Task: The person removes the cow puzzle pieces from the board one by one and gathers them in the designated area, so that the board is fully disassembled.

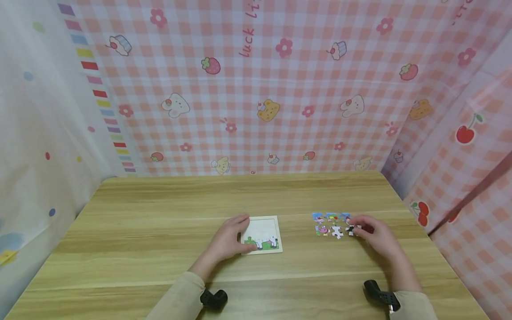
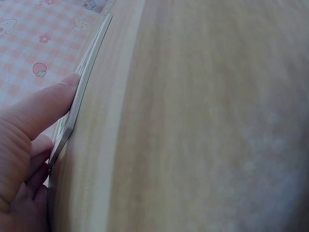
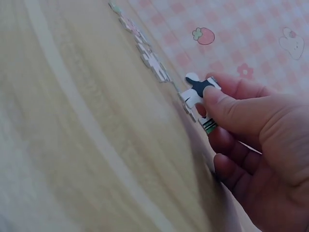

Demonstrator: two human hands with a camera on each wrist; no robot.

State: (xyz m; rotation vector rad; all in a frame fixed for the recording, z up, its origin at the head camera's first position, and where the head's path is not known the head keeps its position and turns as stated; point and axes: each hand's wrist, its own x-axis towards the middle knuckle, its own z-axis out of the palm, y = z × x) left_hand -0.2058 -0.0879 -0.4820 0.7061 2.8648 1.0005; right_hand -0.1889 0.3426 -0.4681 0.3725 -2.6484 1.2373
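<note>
In the head view, the left hand [image 1: 228, 238] holds the left side of a small puzzle tray [image 1: 279, 235] lying flat on the wood-grain bench [image 1: 160, 209]. Its thumb presses on the near rim, and its other fingers reach along the left side to the far corner. Inside the tray, a strip along the near side shows green grass and a white animal's legs and body; the rest of the tray floor is pale. The right hand [image 1: 378, 233] is well apart to the right, its fingers pinching a black-and-white puzzle piece [image 1: 351, 230] at the right end of the loose pieces [image 1: 322, 230]. These lie in two short rows, blue along the far one, pink and white in the near one. Both arms wear beige sleeves [image 1: 178, 298] and a black wrist mount [image 1: 214, 300]. A pink checked curtain [image 1: 240, 89] hangs behind the bench.

In the left wrist view, the tray shows almost edge-on, the thumb on its rim and the other fingers bent beside its corner.

In the right wrist view, the thumb and fingers pinch the black-and-white piece, tilted above the bench. A green-edged bit shows below the thumb; it looks like part of the same piece, though the blur leaves that unsure. More loose pieces lie just beyond.
</note>
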